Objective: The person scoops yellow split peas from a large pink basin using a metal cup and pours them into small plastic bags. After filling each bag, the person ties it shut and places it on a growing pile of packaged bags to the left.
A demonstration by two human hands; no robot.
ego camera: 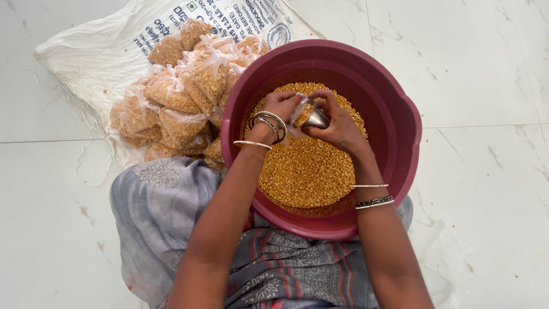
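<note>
Over the tub [400, 143], both your hands meet just above the lentils [303, 171]. Left hand [279, 107] pinches the mouth of a small clear bag [295, 117], fingers closed on the plastic. Right hand [338, 127] is wrapped tight around a steel cup [316, 119], tipped toward the bag mouth. Hands are close together, nearly touching, both gripping. Bag sits between them, hanging over the grain, some yellow lentils showing at the cup lip

Judgement for the pour: keep the bag mouth stretched wide with your left fingers and hold it right under the cup lip, so nothing skips past the plastic. Tilt the cup slowly; a fast dump likely overshoots a mouth that small. Stay over the middle of the tub so any spill drops back into the lentils, not onto the floor [486, 74]. Let the bag bottom rest on or near the grain so the weight doesn't pull the plastic out of your pinch. Can't tell how full the bag is, your hands hide most of it

Filled, knotted bags [177, 97] are piled just left of the tub on a white sack [86, 57], touching the tub wall. Bangles [269, 123] on your left wrist hang near the bag; keep them clear of the plastic. Your grey patterned cloth [154, 212] lies against the tub's near side
</note>
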